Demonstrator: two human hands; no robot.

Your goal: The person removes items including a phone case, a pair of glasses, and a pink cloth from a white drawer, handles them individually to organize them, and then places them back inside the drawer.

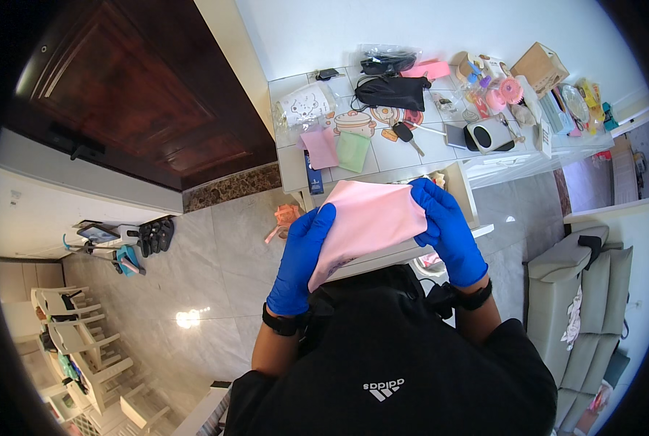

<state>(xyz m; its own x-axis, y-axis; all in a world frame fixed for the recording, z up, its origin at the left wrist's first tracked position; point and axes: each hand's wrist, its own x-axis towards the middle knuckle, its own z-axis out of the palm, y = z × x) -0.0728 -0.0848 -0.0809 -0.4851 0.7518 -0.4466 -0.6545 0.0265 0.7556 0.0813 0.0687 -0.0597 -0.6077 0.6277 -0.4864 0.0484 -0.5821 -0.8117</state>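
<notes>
A pink cloth (372,218) is stretched between my two hands, above an open white drawer (455,188). My left hand (304,256), in a blue glove, grips the cloth's left side with the thumb on top. The blue-gloved right hand (448,234) pinches its right edge. Dark printing shows near the lower left corner of the cloth. Most of the drawer's contents are hidden under the cloth and hands. Just beyond, a folded pink cloth (320,150) and a folded green cloth (352,151) lie on the white tiled cabinet top (395,155).
The cabinet top also bears a black drawstring pouch (392,92), a car key (407,137), a blue box (314,177), a silver and black device (489,133) and a pink handheld fan (511,90). An orange item (286,215) lies on the floor. A grey sofa (586,305) stands at right.
</notes>
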